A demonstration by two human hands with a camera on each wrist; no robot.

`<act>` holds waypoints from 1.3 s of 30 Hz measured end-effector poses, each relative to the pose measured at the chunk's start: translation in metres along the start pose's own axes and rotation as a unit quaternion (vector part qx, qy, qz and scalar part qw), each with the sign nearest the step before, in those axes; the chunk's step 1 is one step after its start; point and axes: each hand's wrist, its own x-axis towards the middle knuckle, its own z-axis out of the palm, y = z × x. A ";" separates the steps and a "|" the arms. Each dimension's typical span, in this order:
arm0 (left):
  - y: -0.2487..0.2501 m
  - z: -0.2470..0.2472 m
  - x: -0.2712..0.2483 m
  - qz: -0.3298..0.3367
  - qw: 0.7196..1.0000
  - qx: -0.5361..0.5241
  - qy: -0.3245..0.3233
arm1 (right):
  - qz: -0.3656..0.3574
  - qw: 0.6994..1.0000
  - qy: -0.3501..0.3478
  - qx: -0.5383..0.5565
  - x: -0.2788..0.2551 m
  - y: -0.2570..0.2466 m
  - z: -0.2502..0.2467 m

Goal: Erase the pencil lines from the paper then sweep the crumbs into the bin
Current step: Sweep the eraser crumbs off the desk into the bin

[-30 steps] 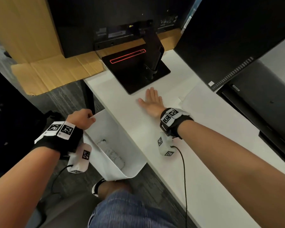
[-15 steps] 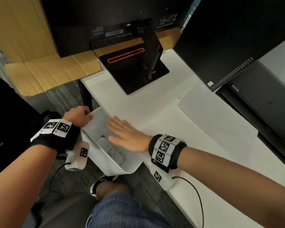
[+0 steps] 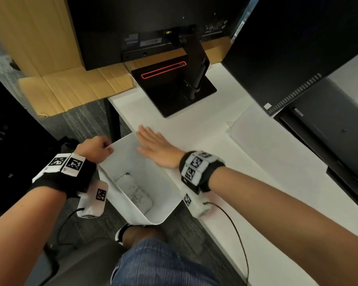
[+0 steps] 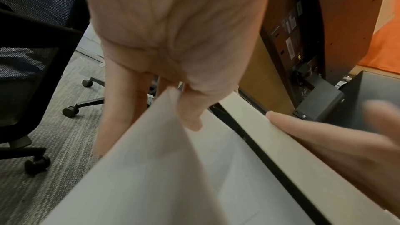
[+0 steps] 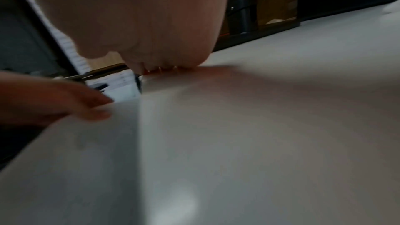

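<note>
My left hand pinches the rim of the white bin, held against the desk's left edge. My right hand lies flat, fingers straight, at that edge. The paper lies further right, near the monitors.

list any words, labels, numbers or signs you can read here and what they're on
None of the text here can be read.
Stickers on the monitor back: print too small and blurred.
Yellow sign by the monitor's stand mount: too small to make out.
Port markings on the monitor back, right side: too small.
Stickers on the monitor in the left wrist view: blurred.
Black and white square codes on the wristbands: patterns, not words.
</note>
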 end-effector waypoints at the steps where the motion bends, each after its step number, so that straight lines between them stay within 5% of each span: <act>1: 0.000 0.001 -0.001 0.001 1.000 0.000 0.001 | -0.015 1.000 -0.017 -0.007 -0.012 -0.004 0.010; 4: 0.001 0.005 -0.003 0.001 1.000 0.001 0.001 | -0.045 0.995 -0.038 0.086 -0.052 -0.007 0.036; 8: 0.002 0.012 -0.005 0.001 1.000 0.008 -0.001 | 0.035 0.946 0.135 0.293 -0.094 0.024 0.019; 11: 0.004 0.017 -0.007 0.000 1.000 0.013 0.002 | 0.192 0.931 0.191 0.246 -0.111 0.078 0.007; 15: 0.007 0.022 -0.008 0.007 1.000 0.006 0.002 | 0.313 0.928 0.142 0.146 -0.114 0.118 0.014; 24: 0.012 0.030 -0.017 0.013 1.000 -0.001 0.007 | 0.166 0.981 0.090 0.051 -0.091 0.025 0.062; 30: 0.015 0.033 -0.026 0.013 1.000 0.004 0.011 | 0.067 0.989 0.082 0.106 -0.088 -0.012 0.087; 34: 0.016 0.033 -0.032 0.013 1.000 0.006 0.016 | 0.029 0.949 0.145 0.277 -0.097 -0.013 0.092; 39: 0.014 0.039 -0.040 0.016 0.999 0.007 0.029 | 0.114 0.822 0.380 0.408 -0.122 0.010 0.094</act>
